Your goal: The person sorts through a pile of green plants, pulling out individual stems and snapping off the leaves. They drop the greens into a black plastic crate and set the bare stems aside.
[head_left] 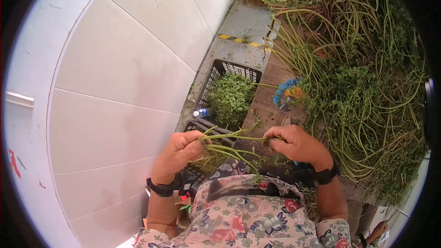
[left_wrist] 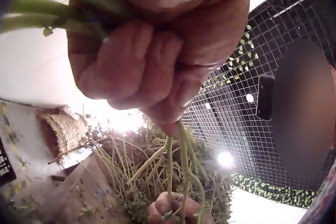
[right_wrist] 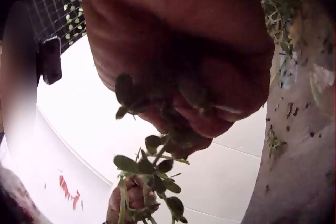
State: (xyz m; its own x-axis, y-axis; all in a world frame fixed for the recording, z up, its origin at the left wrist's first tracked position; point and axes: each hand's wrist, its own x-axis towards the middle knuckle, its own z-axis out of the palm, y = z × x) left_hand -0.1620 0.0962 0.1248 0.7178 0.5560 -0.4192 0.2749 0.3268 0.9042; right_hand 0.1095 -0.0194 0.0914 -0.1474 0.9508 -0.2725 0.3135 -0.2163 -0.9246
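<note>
My left hand (head_left: 183, 149) grips a few long green plant stems (head_left: 234, 150) that point to the right. In the left wrist view its fingers (left_wrist: 123, 64) are curled tightly round them. My right hand (head_left: 296, 143) pinches the tip of one stem between thumb and fingers, so that this stem spans the space between both hands. Small oval leaves (right_wrist: 152, 169) hang by the right fingertips in the right wrist view. Other stems droop free below the spanning one, over the lap.
A big heap of leafy stems (head_left: 358, 96) covers the wooden table (head_left: 271, 87) on the right. A black crate (head_left: 216, 71) of leafy pieces (head_left: 232, 96) stands on the floor, with a bottle (head_left: 200, 113) at its corner. A blue and orange item (head_left: 287, 94) lies beside the heap. The tiled wall (head_left: 124, 82) is left.
</note>
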